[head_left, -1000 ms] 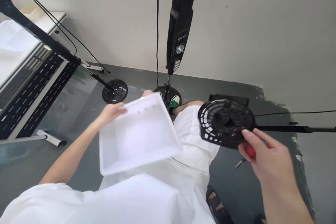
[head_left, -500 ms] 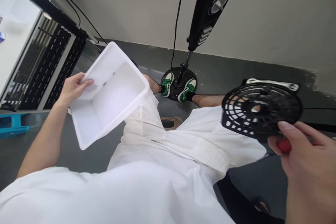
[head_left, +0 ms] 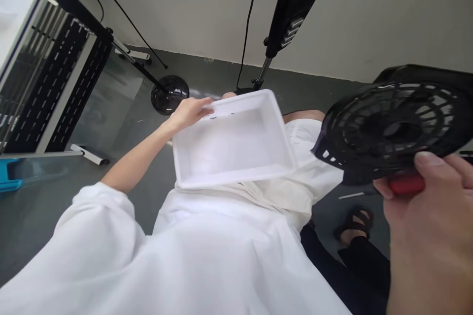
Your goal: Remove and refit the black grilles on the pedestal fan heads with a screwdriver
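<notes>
My left hand (head_left: 189, 113) grips the far rim of a white plastic bin (head_left: 236, 150), which is tipped so that I look into it over my lap. Two tiny dark bits (head_left: 213, 117) show near its far inner wall, too small to name. On the right, my right hand (head_left: 436, 206) has its thumb and fingers closed on a round black plastic grille (head_left: 369, 133) with slots and a central hole. A red piece (head_left: 406, 184) shows between thumb and fingers; whether it belongs to the grille I cannot tell.
A black stand with a knob and buttons (head_left: 295, 10) rises ahead by the wall. Another black pole has a round base (head_left: 170, 94) on the floor. A white-legged rack (head_left: 88, 155) and blue plastic item (head_left: 9, 177) are left. Another person's sandalled foot (head_left: 356, 224) is at lower right.
The bin has moved right with my left hand, over my lap, and turned more level. The grille has come up and right, closer to the camera, still in my right hand.
</notes>
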`<move>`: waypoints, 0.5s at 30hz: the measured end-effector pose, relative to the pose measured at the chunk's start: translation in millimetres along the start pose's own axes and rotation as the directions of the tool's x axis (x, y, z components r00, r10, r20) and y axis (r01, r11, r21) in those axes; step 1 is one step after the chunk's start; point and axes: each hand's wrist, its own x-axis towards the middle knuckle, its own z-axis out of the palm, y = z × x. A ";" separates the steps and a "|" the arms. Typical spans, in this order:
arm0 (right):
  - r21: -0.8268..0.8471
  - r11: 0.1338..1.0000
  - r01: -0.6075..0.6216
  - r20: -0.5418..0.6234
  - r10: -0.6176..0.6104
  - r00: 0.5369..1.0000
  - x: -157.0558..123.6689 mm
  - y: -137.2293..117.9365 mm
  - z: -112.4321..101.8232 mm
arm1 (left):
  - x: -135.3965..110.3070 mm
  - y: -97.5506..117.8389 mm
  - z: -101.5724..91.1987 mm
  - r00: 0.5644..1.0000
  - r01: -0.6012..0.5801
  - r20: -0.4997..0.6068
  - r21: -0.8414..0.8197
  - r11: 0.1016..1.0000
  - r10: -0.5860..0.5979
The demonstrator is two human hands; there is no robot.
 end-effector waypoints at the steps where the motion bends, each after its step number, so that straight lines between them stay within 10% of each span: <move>1: -0.008 0.998 -0.055 0.033 0.055 0.998 -8.5 -0.4 -1.2 | 12.1 5.7 1.9 0.999 -0.028 0.016 -0.007 1.000 0.028; 5: -0.057 0.964 -0.260 0.169 0.266 0.949 -38.0 18.4 -15.1 | 40.9 27.0 -1.4 0.994 -0.074 0.078 -0.024 0.997 0.076; 9: 0.021 0.980 -0.197 0.115 0.193 0.974 -39.6 30.4 -23.7 | 49.9 51.1 -4.2 0.981 -0.141 0.142 0.047 0.989 0.133; 15: 0.073 0.993 -0.089 0.390 0.054 0.919 -22.7 11.8 26.6 | 88.4 96.0 14.4 0.945 -0.300 0.133 -0.007 0.954 0.298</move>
